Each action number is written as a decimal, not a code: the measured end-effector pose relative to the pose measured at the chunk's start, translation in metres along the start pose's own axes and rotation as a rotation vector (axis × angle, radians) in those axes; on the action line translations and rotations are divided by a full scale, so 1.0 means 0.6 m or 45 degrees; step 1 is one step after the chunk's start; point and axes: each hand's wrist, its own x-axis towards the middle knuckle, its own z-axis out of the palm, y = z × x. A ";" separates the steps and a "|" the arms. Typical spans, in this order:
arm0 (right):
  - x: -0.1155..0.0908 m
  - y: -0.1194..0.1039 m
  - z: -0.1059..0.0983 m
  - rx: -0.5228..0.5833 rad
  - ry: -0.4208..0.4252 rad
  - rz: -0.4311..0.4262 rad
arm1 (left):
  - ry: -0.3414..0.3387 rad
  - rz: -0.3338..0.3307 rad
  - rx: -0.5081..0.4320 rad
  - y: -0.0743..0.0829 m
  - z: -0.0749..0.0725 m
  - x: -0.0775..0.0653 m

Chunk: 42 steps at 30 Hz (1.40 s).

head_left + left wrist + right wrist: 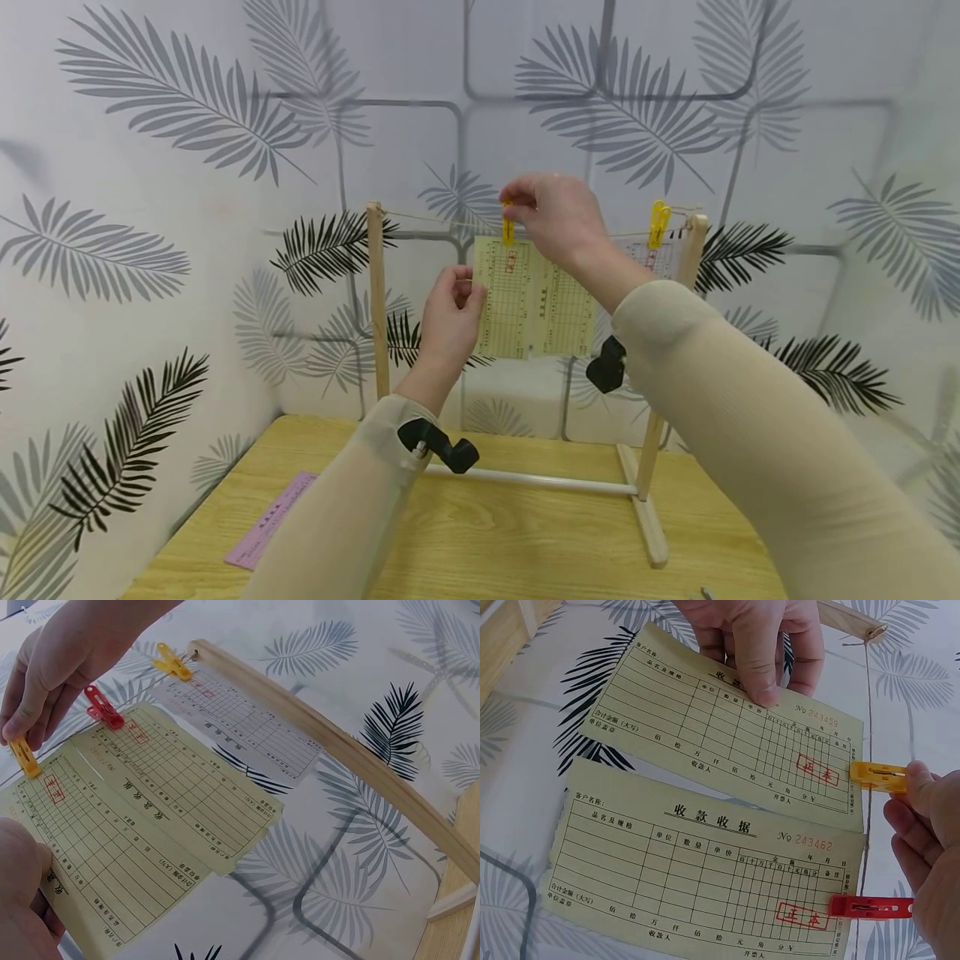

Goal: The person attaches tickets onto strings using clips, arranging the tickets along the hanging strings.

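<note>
Along the string [442,221], my right hand [558,217] pinched the yellow clip [508,232] atop the left green slip [504,304], long axis vertical, left hand [450,318] pinching its left edge.

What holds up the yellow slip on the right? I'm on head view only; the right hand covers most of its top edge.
Observer: A red clip pins its top edge at the string; both wrist views show it.
Operator: How is the left hand on the left slip?
Observer: Right wrist view: the thumb lies on the front face, covering part of the printed title.
Operator: Any number readable on that one?
Observer: Yes, same view: red print, 243459.
</note>
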 end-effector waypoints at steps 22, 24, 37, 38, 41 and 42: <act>-0.005 -0.002 -0.006 -0.142 -0.071 -0.059 | 0.016 0.013 -0.021 -0.002 0.003 0.001; -0.006 -0.002 -0.005 -0.137 -0.077 -0.059 | 0.015 0.019 -0.025 -0.002 0.002 0.001; -0.005 0.004 -0.005 -0.159 -0.113 -0.049 | 0.008 0.019 -0.015 -0.005 -0.003 -0.002; -0.006 0.004 -0.005 -0.157 -0.116 -0.046 | 0.005 0.019 -0.022 -0.006 -0.003 -0.002; -0.008 0.005 -0.006 -0.156 -0.121 -0.045 | -0.001 0.015 -0.038 -0.009 -0.003 -0.002; -0.009 0.005 -0.006 -0.156 -0.120 -0.047 | 0.001 0.014 -0.038 -0.010 -0.003 -0.001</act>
